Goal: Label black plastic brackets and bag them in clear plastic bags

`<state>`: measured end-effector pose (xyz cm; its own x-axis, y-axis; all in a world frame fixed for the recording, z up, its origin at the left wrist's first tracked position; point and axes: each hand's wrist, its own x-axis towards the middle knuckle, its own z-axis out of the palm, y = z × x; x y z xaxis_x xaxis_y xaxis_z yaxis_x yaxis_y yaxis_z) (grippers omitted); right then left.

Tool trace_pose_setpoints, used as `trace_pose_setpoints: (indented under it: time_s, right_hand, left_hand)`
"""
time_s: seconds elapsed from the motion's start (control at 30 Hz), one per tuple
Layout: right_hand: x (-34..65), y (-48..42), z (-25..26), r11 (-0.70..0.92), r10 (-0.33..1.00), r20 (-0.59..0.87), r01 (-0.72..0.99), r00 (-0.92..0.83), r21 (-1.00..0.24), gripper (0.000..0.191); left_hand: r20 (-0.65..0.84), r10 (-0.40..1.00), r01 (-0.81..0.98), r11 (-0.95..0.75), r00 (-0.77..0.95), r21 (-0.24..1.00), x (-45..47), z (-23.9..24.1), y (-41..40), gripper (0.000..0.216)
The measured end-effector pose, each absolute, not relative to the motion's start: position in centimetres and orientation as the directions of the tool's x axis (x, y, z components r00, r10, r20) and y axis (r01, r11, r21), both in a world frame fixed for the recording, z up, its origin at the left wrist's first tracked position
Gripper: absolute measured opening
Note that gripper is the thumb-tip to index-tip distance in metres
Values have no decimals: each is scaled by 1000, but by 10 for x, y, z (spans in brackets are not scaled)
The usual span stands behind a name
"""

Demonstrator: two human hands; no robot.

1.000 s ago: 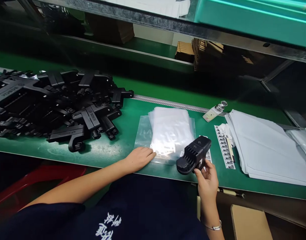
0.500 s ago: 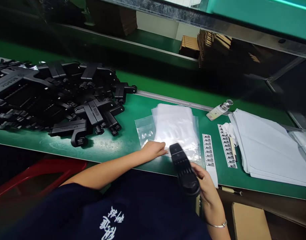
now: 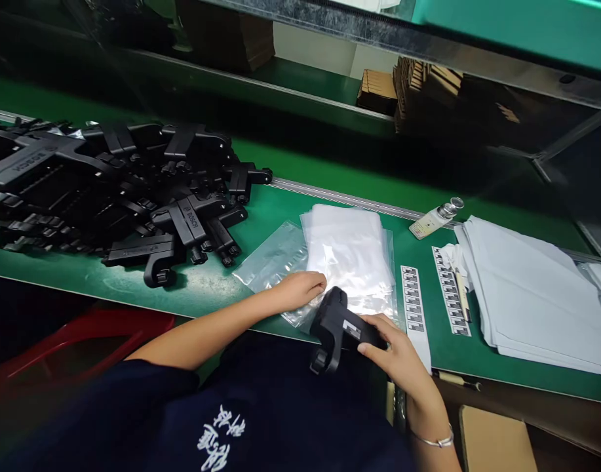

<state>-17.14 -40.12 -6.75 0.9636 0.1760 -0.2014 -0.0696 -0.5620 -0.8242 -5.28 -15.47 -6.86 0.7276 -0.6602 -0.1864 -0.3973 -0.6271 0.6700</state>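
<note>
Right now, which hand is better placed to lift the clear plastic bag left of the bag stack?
Left, likely: the left hand is over that clear plastic bag, while the right hand is occupied, gripping the labelled black bracket.

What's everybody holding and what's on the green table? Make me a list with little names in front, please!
Left hand: touching a clear bag; can't tell how tightly
Right hand: holding a black part with a small label
Table middle: a stack of clear bags
Table left: a pile of black parts, some marked BOSCH
Table right: label strips, a small bottle, white sheets
Right wrist: a bracelet
</note>
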Motion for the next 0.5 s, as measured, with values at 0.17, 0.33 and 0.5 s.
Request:
trace_pose_setpoints:
  time_s: [0.17,0.33,0.5]
  right_hand:
    - [-163,-400,-75,-583,122,-181,-77,976,-809,34]
    - [-168,-386,-76,-758,54,78,92,995,-645,39]
    - [-172,-379,-80,-729,-66,74,2,995,-685,40]
  left_hand:
    - [-176,-739,-426,-547,651,721,-63,-60,-147,20]
    - [-110,-800,-385,-399,590,832,-65,-39,-151,27]
    - [-116,-801,-473,-456,588,754,-63,-30,-163,29]
